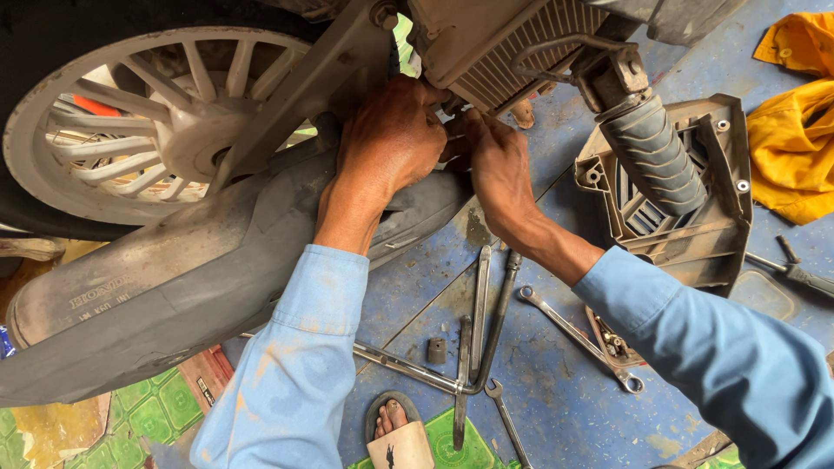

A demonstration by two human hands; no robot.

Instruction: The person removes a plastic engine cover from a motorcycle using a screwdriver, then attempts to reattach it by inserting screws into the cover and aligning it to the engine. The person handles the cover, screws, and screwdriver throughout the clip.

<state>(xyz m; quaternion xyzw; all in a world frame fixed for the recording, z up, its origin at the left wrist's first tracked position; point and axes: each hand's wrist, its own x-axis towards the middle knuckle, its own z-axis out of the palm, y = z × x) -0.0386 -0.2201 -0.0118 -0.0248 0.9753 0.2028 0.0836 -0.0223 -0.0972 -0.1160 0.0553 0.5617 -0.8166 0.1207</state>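
The scooter's rear wheel (148,130) and exhaust muffler (174,287) are still mounted, while a grey plastic cover (686,217) already lies off on the blue floor (556,399), so I judge the work is somewhere in the middle. Both hands are pressed together under the engine casing (495,52): the left hand (391,139) and right hand (499,169) pinch a small hidden part, I cannot tell which. The wrenches (578,334) lie unused below.

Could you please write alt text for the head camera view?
A person's left hand and right hand, in blue sleeves, meet under a motorcycle's engine beside the spoked rear wheel and grey exhaust muffler. Wrenches lie on the blue floor below, near a grey plastic cover and yellow cloth.
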